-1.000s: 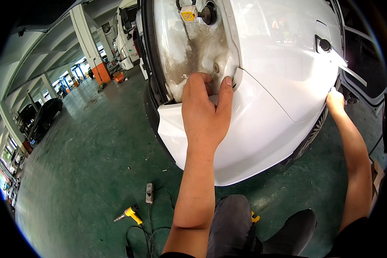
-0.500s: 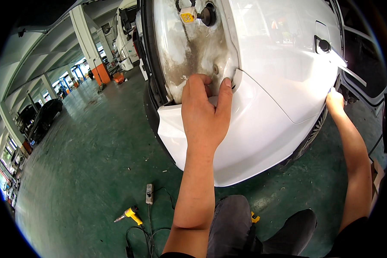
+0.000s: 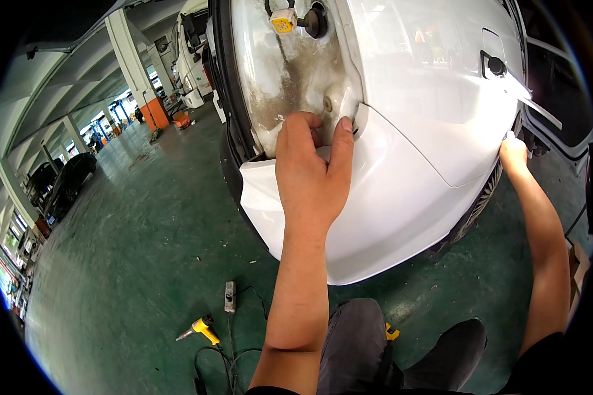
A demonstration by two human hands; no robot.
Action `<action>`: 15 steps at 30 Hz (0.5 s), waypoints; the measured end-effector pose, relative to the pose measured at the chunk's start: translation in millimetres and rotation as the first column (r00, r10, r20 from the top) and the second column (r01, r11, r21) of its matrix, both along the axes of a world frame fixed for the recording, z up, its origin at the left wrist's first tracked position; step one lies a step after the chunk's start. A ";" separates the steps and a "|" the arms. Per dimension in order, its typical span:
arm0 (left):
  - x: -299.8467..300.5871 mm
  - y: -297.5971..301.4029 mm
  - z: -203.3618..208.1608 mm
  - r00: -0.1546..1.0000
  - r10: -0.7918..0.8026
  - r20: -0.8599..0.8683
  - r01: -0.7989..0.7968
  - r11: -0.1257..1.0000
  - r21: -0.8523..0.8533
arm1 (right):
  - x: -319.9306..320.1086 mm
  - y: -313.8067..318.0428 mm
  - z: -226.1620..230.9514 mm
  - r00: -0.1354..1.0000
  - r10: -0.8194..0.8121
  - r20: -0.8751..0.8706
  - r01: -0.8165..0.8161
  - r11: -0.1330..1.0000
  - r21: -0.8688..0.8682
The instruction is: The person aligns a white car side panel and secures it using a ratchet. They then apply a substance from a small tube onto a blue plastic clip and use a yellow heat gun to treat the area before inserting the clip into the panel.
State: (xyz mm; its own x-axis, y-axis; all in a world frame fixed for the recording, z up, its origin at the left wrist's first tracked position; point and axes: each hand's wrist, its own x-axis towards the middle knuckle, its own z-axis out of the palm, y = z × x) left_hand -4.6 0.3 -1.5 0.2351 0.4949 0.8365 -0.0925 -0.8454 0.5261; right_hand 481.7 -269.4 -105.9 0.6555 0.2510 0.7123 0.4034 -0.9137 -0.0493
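Note:
My left hand (image 3: 313, 168) lies over the upper corner of a white car bumper (image 3: 382, 224). Its fingers curl over the edge into the dirty tail-light recess (image 3: 290, 82), and the thumb rests beside the body seam; the fingertips are partly hidden. At the wheel arch on the right, my right hand (image 3: 514, 151) is closed at the bumper's edge, next to the tyre (image 3: 482, 201). A small bluish-white bit shows at its fingertips, too small to name. Above the left hand, a yellow-and-white connector (image 3: 284, 24) hangs beside a black rubber grommet (image 3: 315, 22).
On the green floor lie a yellow heat gun (image 3: 201, 329), a grey power strip (image 3: 230, 297) with cables and a yellow tool (image 3: 391, 332) by my leg. An open fuel flap (image 3: 494, 66) is on the car's side. A pillar (image 3: 133, 59) and a dark car (image 3: 69, 178) stand left.
Both hands keep their places on the car. The view has shifted very slightly; nothing else visibly differs.

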 end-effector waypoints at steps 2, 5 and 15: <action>0.2 0.7 -0.3 1.000 0.001 0.001 -0.001 1.000 0.005 | 6.1 -2.9 -3.2 0.999 0.027 0.035 -0.025 0.998 -0.049; 0.9 0.7 -0.4 1.000 0.006 0.003 -0.006 1.000 0.008 | 13.2 -5.3 -5.4 0.999 0.042 0.001 -0.042 0.999 0.026; 0.6 0.0 0.2 1.000 0.003 0.003 -0.003 1.000 0.008 | 18.4 -6.4 -8.6 0.998 0.032 -0.056 -0.026 0.995 0.100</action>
State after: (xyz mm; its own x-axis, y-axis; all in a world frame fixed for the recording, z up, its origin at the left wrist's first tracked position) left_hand -4.0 0.3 -1.3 0.2314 0.4892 0.8409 -0.0917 -0.8496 0.5194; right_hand 500.1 -275.9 -114.5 0.6897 0.2005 0.6958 0.4234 -0.8912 -0.1630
